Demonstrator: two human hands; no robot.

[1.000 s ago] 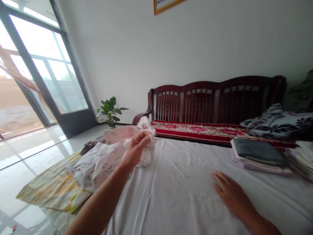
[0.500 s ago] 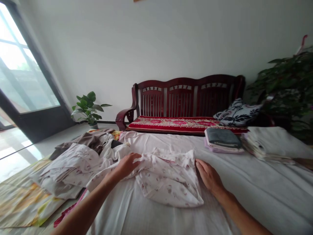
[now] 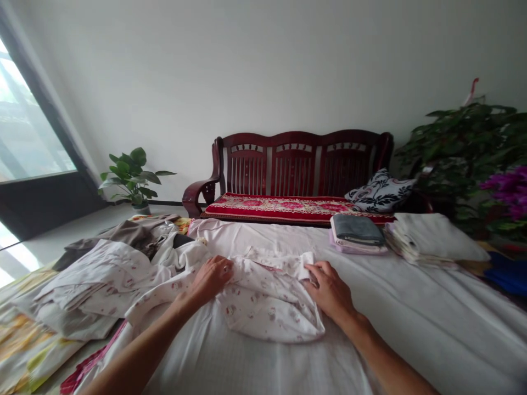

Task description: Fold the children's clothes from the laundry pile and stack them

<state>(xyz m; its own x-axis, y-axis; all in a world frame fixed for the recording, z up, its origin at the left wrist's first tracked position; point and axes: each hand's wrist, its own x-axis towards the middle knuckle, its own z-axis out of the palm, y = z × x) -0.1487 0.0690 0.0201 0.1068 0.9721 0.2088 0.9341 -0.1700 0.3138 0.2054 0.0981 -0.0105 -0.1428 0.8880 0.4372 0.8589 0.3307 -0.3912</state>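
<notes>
A white garment with a small print (image 3: 267, 307) lies partly folded on the pale sheet (image 3: 255, 367) in front of me. One long part of it stretches left beneath my left forearm. My left hand (image 3: 213, 278) is closed on its upper left edge, the fingertips partly hidden by the cloth. At the upper right corner, my right hand (image 3: 330, 289) pinches the edge between thumb and fingers. The garment's lower edge is rounded and rests flat.
Loose clothes (image 3: 107, 274) are heaped on the left. Folded grey and lilac cloths (image 3: 358, 230) and a white folded stack (image 3: 436, 238) stand at the right. Behind are a wooden bench (image 3: 292, 164), a patterned cushion (image 3: 382, 192) and a potted plant (image 3: 135, 175).
My right hand has gone from lying beside the garment's right edge to pinching its upper right corner, which is now drawn inward. The view has shifted slightly to the right.
</notes>
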